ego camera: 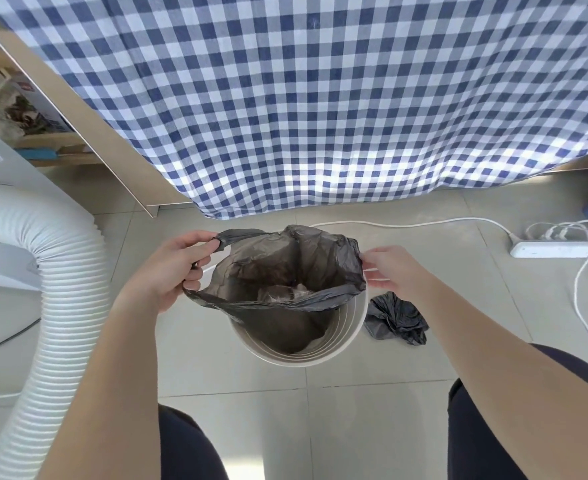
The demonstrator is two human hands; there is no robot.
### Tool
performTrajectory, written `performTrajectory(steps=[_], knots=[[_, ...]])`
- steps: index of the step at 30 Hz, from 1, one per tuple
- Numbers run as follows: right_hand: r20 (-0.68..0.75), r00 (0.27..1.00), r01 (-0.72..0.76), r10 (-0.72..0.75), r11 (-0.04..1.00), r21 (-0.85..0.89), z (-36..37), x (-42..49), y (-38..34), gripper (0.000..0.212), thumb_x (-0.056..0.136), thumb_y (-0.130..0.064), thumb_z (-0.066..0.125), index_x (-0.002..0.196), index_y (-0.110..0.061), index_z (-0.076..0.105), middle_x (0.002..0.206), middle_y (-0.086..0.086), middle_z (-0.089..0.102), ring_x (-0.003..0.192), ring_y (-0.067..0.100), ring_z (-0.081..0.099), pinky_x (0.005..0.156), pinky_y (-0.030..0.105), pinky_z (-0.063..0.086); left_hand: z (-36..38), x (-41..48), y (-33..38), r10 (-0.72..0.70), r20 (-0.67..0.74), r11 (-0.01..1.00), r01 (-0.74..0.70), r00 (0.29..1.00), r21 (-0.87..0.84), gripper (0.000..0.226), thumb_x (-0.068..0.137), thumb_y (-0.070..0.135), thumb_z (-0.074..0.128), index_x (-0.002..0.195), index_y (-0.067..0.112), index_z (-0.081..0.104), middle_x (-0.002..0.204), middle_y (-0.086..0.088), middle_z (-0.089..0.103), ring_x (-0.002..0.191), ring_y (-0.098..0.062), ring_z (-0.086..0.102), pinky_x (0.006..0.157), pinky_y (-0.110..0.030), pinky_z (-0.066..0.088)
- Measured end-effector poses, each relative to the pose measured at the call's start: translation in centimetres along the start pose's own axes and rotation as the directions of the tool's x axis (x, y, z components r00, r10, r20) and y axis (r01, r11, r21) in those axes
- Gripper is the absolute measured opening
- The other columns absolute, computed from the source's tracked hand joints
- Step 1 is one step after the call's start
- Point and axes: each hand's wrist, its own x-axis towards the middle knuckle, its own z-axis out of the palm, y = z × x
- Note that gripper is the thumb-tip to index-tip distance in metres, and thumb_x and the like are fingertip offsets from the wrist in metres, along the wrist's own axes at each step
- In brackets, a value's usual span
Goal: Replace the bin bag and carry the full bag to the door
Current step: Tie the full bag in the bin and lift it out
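Note:
A round white bin [349,332] stands on the tiled floor between my knees. A dark grey bin bag [285,258] sits in it, its mouth spread wide above the rim; some rubbish shows at the bottom. My left hand [173,268] grips the bag's left handle loop and edge. My right hand [387,270] pinches the bag's right edge at the bin's rim. A second dark grey bag [398,318] lies crumpled on the floor just right of the bin, untouched.
A blue-and-white checked cloth [320,98] hangs down behind the bin. A white ribbed hose [53,289] curves along the left. A white power strip [548,250] with cables lies on the floor at right. A wooden shelf [43,140] stands far left.

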Motion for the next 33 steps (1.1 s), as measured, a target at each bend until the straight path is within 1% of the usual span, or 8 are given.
performTrajectory(steps=[6, 11, 13, 15, 17, 22, 27, 33], knots=[[-0.138, 0.987, 0.075, -0.083, 0.995, -0.059, -0.1, -0.2, -1.1, 0.019, 0.107, -0.013, 0.052, 0.093, -0.007, 0.063, 0.085, 0.013, 0.067, 0.073, 0.022, 0.064, 0.075, 0.038, 0.061, -0.4, 0.4, -0.1, -0.037, -0.104, 0.999, 0.033, 0.994, -0.035, 0.007, 0.103, 0.018, 0.066, 0.110, 0.016, 0.067, 0.067, 0.002, 0.044, 0.049, -0.012, 0.038, 0.042, -0.022, 0.040], [0.033, 0.989, 0.119, -0.145, 0.903, 0.413, -1.9, -2.7, -5.2, 0.024, 0.107, -0.031, 0.055, 0.108, -0.008, 0.061, 0.059, 0.002, 0.038, 0.055, 0.019, 0.046, 0.087, 0.049, 0.063, -1.1, 0.1, 0.5, 0.025, -0.045, 0.999, -0.024, 0.999, 0.033, 0.025, 0.095, 0.008, 0.074, 0.117, -0.003, 0.070, 0.072, -0.006, 0.050, 0.054, -0.013, 0.053, 0.068, -0.028, 0.064], [0.111, 0.989, 0.101, -0.101, 0.995, 0.006, -2.9, -3.6, -5.2, 0.030, 0.101, -0.036, 0.065, 0.104, -0.005, 0.067, 0.059, 0.000, 0.034, 0.053, 0.016, 0.039, 0.085, 0.044, 0.060, -0.9, 0.1, 0.6, 0.034, -0.119, 0.991, -0.018, 0.992, 0.135, 0.027, 0.095, 0.008, 0.074, 0.118, -0.006, 0.070, 0.072, -0.008, 0.056, 0.051, -0.012, 0.062, 0.065, -0.024, 0.064], [0.018, 0.991, 0.125, -0.136, 0.841, -0.526, -3.9, -4.3, -5.2, 0.027, 0.097, -0.027, 0.072, 0.089, -0.002, 0.069, 0.062, 0.004, 0.047, 0.056, 0.018, 0.046, 0.069, 0.035, 0.053, -1.0, 0.2, 1.0, 0.045, -0.219, 0.963, 0.016, 0.975, 0.267, 0.029, 0.093, 0.015, 0.078, 0.112, -0.006, 0.072, 0.073, -0.009, 0.062, 0.056, -0.016, 0.067, 0.069, -0.026, 0.065], [-0.077, 0.968, 0.140, -0.241, 0.763, -0.631, -4.7, -4.8, -6.0, 0.026, 0.094, -0.025, 0.074, 0.085, -0.001, 0.072, 0.070, 0.009, 0.061, 0.063, 0.023, 0.058, 0.069, 0.038, 0.054, -1.6, 0.3, 2.2, 0.066, -0.308, 0.927, 0.056, 0.949, 0.371, 0.030, 0.088, 0.023, 0.082, 0.101, -0.003, 0.074, 0.070, -0.009, 0.068, 0.066, -0.025, 0.073, 0.085, -0.040, 0.065], [0.012, 0.885, 0.461, -0.466, 0.871, -0.169, -3.3, -7.5, -8.5, 0.023, 0.085, -0.036, 0.084, 0.077, -0.014, 0.079, 0.106, -0.003, 0.080, 0.110, 0.015, 0.071, 0.109, 0.039, 0.049, -0.6, -1.3, 5.1, 0.329, -0.353, 0.810, -0.070, 0.876, 0.582, 0.058, 0.079, 0.060, 0.076, 0.080, 0.002, 0.072, 0.075, -0.016, 0.073, 0.071, -0.023, 0.068, 0.081, -0.033, 0.054], [0.226, 0.759, 0.466, -0.611, 0.751, 0.468, -0.1, -8.7, -9.1, 0.016, 0.097, -0.018, 0.067, 0.084, -0.010, 0.072, 0.132, 0.009, 0.073, 0.133, 0.017, 0.060, 0.112, 0.046, 0.043, 4.1, -2.4, 5.8, 0.508, 0.146, 0.841, -0.452, 0.849, -0.298, 0.024, 0.102, 0.024, 0.063, 0.091, 0.006, 0.074, 0.133, -0.021, 0.071, 0.132, -0.034, 0.062, 0.121, -0.052, 0.038], [0.283, 0.743, 0.418, -0.606, 0.751, 0.511, 2.2, -7.5, -7.8, 0.046, 0.108, -0.009, 0.044, 0.149, -0.026, 0.056, 0.111, 0.027, 0.066, 0.113, 0.039, 0.064, 0.104, 0.055, 0.046, 7.7, -1.5, 4.5, 0.468, 0.288, 0.852, -0.339, 0.836, -0.400, 0.037, 0.105, 0.009, 0.054, 0.141, 0.008, 0.061, 0.107, -0.011, 0.075, 0.112, -0.037, 0.066, 0.105, -0.050, 0.052]])
